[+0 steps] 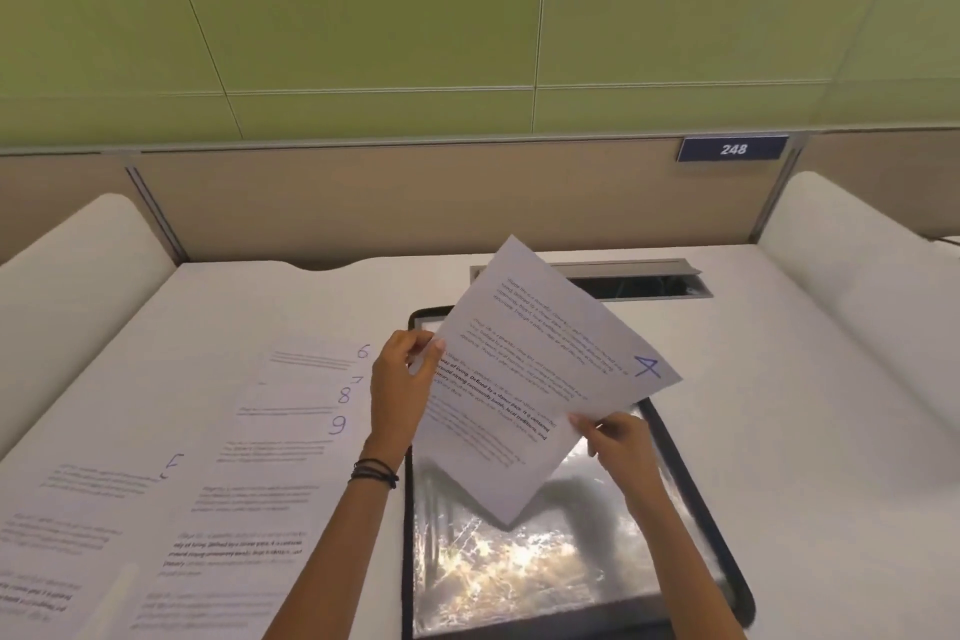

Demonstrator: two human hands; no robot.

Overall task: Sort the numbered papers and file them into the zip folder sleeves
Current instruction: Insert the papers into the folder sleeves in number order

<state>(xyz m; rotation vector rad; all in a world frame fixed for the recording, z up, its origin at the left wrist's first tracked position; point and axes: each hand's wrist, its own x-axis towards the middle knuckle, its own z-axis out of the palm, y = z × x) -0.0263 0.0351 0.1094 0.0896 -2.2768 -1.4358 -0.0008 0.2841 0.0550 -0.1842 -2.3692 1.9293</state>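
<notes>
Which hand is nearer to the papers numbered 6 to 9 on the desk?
Left. The left hand is just right of the numbered papers; the right hand is farther right, over the zip folder.

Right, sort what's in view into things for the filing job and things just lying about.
For the job: sheet marked 4, pinched by the left hand and right hand; open zip folder below it; fanned sheets marked 6 to 9.
Just lying about: cable hatch in the desk; 248 sign on the partition.
</notes>
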